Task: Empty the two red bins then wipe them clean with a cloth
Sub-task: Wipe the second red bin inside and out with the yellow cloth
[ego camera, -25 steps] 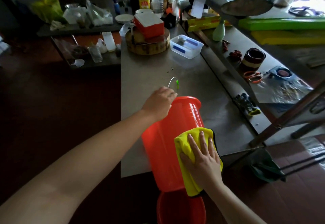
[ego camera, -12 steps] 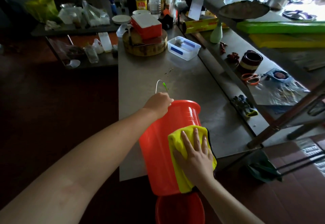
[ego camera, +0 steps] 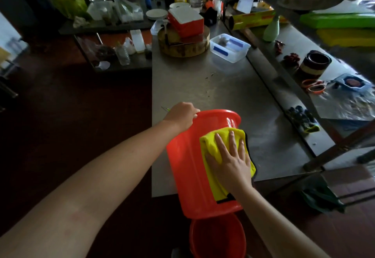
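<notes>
Steel table [ego camera: 223, 87], red bin [ego camera: 188, 166] mouth-away; left hand [ego camera: 181, 115] tight round rim [ego camera: 223, 113], right hand [ego camera: 231, 160] flat on cloth [ego camera: 213, 142].

A wide bare stretch of tabletop [ego camera: 205, 89] is lying open between the tilted bin [ego camera: 188, 166] and the tub [ego camera: 229, 47] and chopping block [ego camera: 182, 50] at the far end. The bin is blocking the near edge, a second bin [ego camera: 217, 237] standing below it. A cluttered shelf [ego camera: 294, 42] is running along the right; the floor [ego camera: 91, 115] is lying open on the left.
</notes>
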{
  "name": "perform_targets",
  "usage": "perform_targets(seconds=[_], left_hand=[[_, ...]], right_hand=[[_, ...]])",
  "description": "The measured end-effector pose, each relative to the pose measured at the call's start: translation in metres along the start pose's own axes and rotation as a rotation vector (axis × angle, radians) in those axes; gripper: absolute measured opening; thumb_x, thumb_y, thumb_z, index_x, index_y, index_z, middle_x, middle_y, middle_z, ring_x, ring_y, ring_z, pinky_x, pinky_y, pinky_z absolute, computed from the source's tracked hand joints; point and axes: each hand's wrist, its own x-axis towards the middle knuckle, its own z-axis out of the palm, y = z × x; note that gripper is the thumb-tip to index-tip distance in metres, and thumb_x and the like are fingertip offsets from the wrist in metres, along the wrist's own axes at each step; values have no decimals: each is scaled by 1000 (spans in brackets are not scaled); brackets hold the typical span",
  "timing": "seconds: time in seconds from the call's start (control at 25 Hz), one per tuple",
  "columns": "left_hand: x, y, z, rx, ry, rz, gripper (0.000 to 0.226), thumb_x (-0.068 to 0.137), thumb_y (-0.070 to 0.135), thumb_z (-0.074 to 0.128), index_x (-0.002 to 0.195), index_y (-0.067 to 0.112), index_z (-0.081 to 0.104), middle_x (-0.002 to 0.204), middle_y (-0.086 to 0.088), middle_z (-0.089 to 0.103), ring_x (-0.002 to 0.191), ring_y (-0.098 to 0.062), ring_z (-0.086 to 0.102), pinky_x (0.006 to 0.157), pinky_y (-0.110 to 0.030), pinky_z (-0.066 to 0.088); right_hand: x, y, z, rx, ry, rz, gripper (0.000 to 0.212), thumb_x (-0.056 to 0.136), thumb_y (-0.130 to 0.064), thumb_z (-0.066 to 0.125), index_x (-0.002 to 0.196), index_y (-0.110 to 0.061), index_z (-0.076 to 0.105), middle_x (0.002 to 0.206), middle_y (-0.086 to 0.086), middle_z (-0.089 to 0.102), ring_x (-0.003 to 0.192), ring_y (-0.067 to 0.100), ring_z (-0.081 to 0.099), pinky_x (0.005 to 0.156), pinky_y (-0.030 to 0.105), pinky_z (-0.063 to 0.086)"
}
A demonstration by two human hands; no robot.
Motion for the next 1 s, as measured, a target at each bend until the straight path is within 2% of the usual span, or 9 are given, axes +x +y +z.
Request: perform_targets(seconds=[0.16, 0.32, 0.4, 0.48, 0.56, 0.64, 0.84, 0.92, 1.0], left_hand=[[-12, -14, -5, 32, -53, -8, 28, 98, 17, 56, 122, 10, 69, 115, -14, 67, 110, -32, 62, 90, -34, 48], [-17, -15, -6, 73, -85, -19, 22, 98, 13, 51, 112, 9, 68, 109, -12, 64, 103, -29, 62, 76, -29, 41], [-21, -11, -1, 41, -60, -21, 25, 99, 13, 47, 117, 7, 63, 112, -12, 61, 107, -31, 60, 82, -33, 46], [-33, -5, 12, 20, -52, -32, 42, 102, 19, 45, 142, 5, 47, 135, -14, 52, 125, -33, 49, 103, -39, 42], [-54, 3, 30, 76, 5, -24, 61, 104, 33, 43, 156, 8, 25, 158, -14, 29, 143, -33, 28, 119, -40, 23], [-82, 15, 44, 111, 65, 8, 63, 104, 41, 38, 159, 17, 19, 165, -12, 10, 150, -32, 12, 123, -43, 13], [-161, 47, 89, 20, -23, 23, 67, 101, 58, 29, 159, 28, 13, 167, -5, -3, 152, -30, 1, 124, -44, 7], [-187, 59, 110, -7, -77, 25, 81, 94, 73, 26, 159, 32, 2, 165, -2, -17, 151, -29, -15, 124, -48, 4], [-208, 73, 128, 0, -99, -1, 102, 81, 86, 33, 157, 34, -10, 162, -1, -28, 147, -29, -29, 122, -52, 2]], right_hand=[[-60, 22, 14, -18, 30, -31, 75, 84, -88, 17, 151, -63, -6, 168, -13, -17, 156, 26, -12, 124, 50, 16], [-77, 27, 18, -12, 34, -29, 76, 83, -89, 16, 151, -63, -7, 167, -13, -19, 156, 25, -15, 124, 49, 15], [-75, 26, 16, -9, 35, -24, 76, 84, -88, 17, 151, -63, -8, 167, -13, -19, 156, 25, -15, 124, 50, 16], [-73, 29, 15, 2, 40, -14, 76, 83, -89, 18, 151, -63, -7, 168, -13, -17, 156, 25, -13, 123, 49, 18], [-71, 32, 15, 13, 44, -10, 75, 83, -89, 18, 150, -65, -7, 168, -13, -15, 156, 25, -10, 122, 49, 20], [-68, 34, 14, 15, 54, -19, 75, 83, -89, 19, 149, -65, -7, 169, -12, -12, 157, 26, -7, 122, 49, 22], [-61, 44, 12, 44, 27, -36, 73, 86, -88, 25, 148, -66, -7, 169, -10, -12, 157, 29, -2, 121, 52, 25], [-58, 50, 9, 68, 3, -43, 73, 86, -85, 30, 147, -67, -6, 169, -11, -12, 157, 29, -2, 119, 55, 26], [-55, 56, 6, 102, -37, -60, 73, 85, -85, 32, 144, -70, -8, 169, -12, -13, 157, 27, -4, 119, 57, 25]])
